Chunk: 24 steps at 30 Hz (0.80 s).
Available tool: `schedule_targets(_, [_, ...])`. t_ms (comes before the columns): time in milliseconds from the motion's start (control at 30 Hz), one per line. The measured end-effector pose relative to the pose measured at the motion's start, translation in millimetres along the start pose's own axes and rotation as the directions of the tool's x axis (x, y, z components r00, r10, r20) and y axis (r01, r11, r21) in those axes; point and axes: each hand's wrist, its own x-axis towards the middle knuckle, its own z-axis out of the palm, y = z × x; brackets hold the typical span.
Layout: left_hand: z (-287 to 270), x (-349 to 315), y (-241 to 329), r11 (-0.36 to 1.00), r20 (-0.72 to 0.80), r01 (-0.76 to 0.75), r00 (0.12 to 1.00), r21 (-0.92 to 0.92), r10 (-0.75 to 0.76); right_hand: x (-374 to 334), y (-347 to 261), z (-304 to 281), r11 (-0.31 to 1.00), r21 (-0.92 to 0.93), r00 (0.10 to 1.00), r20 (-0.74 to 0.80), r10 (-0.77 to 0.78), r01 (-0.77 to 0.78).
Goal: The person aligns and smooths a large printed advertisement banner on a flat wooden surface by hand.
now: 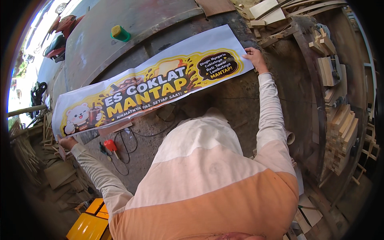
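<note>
A long white printed banner (146,93) stretches before me, with a cartoon bear, drinks, bread and large yellow and white lettering. Its left end is lower and nearer to me than its right end. My right hand (256,59) pinches the right edge, fingers closed on the sheet. At the lower left corner, my left hand (68,143) is closed on the banner, its fingers partly hidden. Part of the sheet lies over a dark worktable (160,24), and its near edge hangs past the table's front.
A green object with a yellow top (121,33) stands on the table. Below the banner, a red tool (110,145) and black cable lie on the floor. Stacked wood strips (342,128) line the right side. Glossy orange-yellow panels (89,226) sit at lower left.
</note>
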Motion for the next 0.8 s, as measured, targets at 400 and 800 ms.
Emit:
schedule_targets(400, [1.4, -7.1, -34.4, 0.992, -0.026, -0.094, 0.995, 0.09, 0.096, -15.8, 17.1, 4.6, 0.907, -0.41, 0.986, -0.163, 0.028, -0.094])
schedule_targets(800, [8.7, -26.7, -38.0, 0.765, 0.045, 0.413, 0.891, -0.493, -0.452, -43.0, 21.0, 3.6, 0.973, -0.168, 0.963, -0.245, 0.113, -0.157])
